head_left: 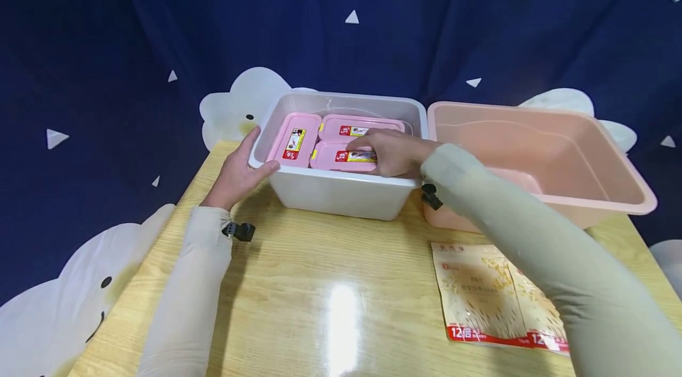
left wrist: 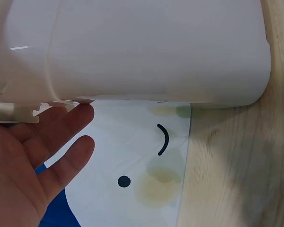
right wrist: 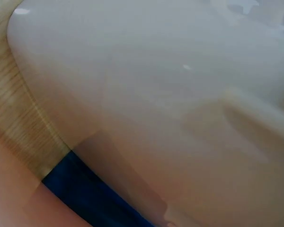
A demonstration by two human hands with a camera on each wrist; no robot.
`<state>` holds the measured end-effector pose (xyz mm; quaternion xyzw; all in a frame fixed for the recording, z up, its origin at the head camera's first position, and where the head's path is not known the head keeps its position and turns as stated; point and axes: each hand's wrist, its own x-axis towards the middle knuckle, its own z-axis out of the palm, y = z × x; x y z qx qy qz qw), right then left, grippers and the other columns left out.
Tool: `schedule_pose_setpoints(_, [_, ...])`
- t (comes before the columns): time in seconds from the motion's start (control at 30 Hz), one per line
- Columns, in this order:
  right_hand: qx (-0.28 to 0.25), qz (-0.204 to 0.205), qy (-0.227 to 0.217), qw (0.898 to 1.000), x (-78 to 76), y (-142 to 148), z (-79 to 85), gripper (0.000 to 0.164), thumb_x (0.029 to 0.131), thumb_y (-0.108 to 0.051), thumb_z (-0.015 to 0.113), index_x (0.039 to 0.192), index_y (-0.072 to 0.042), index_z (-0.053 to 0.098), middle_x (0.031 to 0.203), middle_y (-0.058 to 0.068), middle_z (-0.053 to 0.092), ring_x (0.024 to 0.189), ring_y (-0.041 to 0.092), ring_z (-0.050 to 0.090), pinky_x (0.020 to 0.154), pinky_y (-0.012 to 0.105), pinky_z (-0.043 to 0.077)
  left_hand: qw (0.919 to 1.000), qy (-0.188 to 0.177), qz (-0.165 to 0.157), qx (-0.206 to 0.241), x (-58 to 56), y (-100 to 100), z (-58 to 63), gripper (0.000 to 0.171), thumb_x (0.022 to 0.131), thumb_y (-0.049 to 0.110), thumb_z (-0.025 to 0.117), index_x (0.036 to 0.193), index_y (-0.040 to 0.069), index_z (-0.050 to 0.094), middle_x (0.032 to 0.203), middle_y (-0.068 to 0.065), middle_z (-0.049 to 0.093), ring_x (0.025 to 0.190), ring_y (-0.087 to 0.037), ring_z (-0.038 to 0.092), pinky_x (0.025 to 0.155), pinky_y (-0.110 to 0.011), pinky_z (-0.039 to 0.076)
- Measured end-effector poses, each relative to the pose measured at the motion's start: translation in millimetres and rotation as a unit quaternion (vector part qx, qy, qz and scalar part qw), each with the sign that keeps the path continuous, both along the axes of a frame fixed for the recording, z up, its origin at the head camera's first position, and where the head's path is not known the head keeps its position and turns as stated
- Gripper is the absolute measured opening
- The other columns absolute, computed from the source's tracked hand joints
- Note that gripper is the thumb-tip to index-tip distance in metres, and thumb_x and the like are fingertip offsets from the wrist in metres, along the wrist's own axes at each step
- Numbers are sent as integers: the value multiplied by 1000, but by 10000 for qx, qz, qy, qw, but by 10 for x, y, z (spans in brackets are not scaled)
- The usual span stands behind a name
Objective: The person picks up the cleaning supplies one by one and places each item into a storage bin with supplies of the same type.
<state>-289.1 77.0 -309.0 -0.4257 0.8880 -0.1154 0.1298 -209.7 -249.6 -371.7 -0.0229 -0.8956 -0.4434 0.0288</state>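
Note:
Inside a white plastic storage bin (head_left: 335,193) lie three pink lidded boxes, each with a red and yellow label. One pink box (head_left: 285,134) runs lengthwise along the left side. Another pink box (head_left: 333,122) lies crosswise at the back, and the front pink box (head_left: 325,158) lies beside it, nearer me. My left hand (head_left: 238,170) holds the bin's left front corner, thumb over the rim and fingers outside, seen under the rim in the left wrist view. My right hand (head_left: 396,152) reaches over the bin's right side and grips the front box across its lid; its fingertips are partly hidden.
A peach plastic bin (head_left: 538,158) stands close against the white bin's right side. Two flat beige and red printed packets (head_left: 479,294) lie on the wooden table (head_left: 298,282), partly under the right forearm. A dark blue patterned curtain (head_left: 341,57) hangs behind.

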Motion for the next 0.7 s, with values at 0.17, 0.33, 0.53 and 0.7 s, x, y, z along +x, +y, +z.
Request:
schedule_pose_setpoints(0.17, [-89,-95,24,9999,18,15,-23,67,80,-31,78,141,-19,56,136,11,60,125,26,54,115,45,40,10000,-13,42,-41,12,6,-3,88,91,41,67,160,32,13,165,-7,27,149,-37,30,118,-65,27])
schedule_pose_setpoints(0.33, [-216,-194,53,9996,19,29,-49,66,81,-31,77,142,-20,55,136,13,57,124,27,52,114,45,40,9999,-25,88,-90,10,6,-4,87,91,42,66,159,35,12,165,-7,27,149,-36,30,118,-65,27])
schedule_pose_setpoints(0.53, [-481,-128,33,9988,18,58,-99,72,76,-36,83,141,-18,56,135,13,57,124,27,51,113,45,40,9999,28,80,-100,6,16,0,87,91,42,66,159,34,13,164,-6,28,149,-36,31,118,-64,28])
schedule_pose_setpoints(0.7, [-499,-68,63,9987,8,45,-153,71,75,-36,84,139,-18,58,133,13,58,124,27,52,113,46,41,9999,73,73,-92,11,9,-12,87,92,41,66,160,31,14,164,-8,29,148,-37,32,118,-64,29])
